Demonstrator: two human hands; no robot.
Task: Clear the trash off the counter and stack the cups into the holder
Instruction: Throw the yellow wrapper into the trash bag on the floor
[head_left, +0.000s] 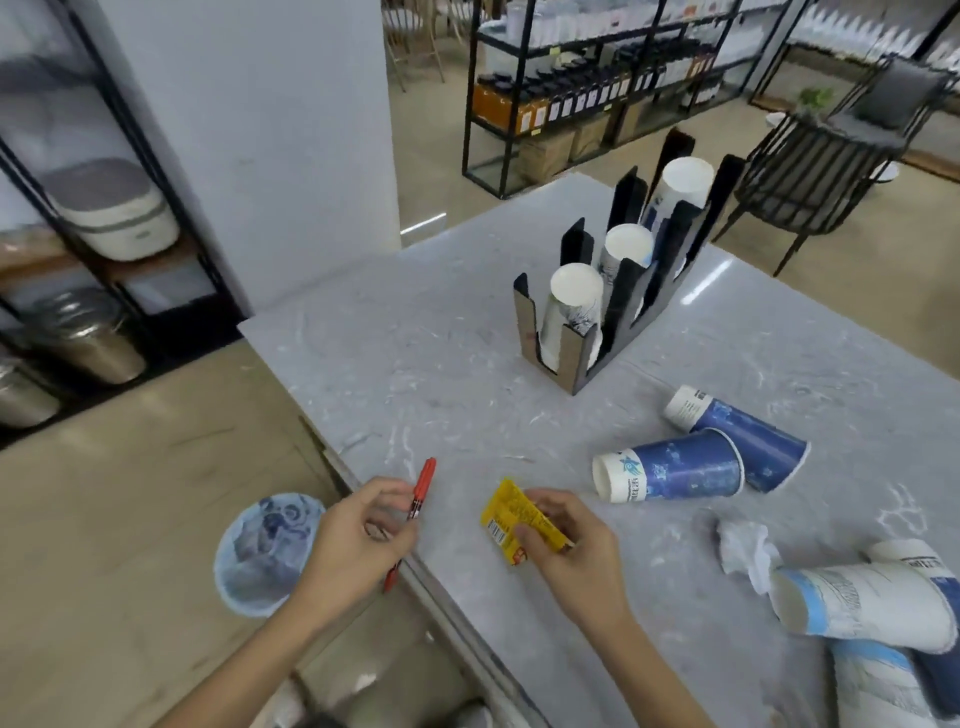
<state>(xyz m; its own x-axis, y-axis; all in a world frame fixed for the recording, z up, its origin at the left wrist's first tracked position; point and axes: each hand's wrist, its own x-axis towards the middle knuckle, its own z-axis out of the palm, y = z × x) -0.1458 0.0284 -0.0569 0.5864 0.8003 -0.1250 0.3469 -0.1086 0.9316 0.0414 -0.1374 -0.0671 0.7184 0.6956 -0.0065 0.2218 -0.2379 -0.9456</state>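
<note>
Three cups stand upside down in the black cup holder (597, 322), one in each of three slots: the nearest (569, 306), the middle (626, 254) and the farthest (675, 189). On the grey counter (415, 364), on the near side of the holder, two blue cups lie on their sides touching each other: one (670, 470) with its base toward the counter's edge, the other (743, 436) just behind it. Farther from the holder, at the picture's right edge, at least three more cups (857, 608) lie in a heap, pale and dark blue; the exact count there cannot be told. One crumpled white tissue (743, 551) lies between the two blue cups and that heap. Off the counter, on the floor, stands one round bin (265, 556) with a blue-and-white lining.

The left hand (353, 545) is curled, its fingertips pinching one red pen (415, 514) that stands nearly upright, over the counter's near edge. The right hand (566, 545) is half closed, thumb and fingers pinching one yellow wrapper (511, 517), held just above the counter on the near side of the holder. Both forearms reach in from the bottom of the view, wrists bent slightly inward toward each other.
</note>
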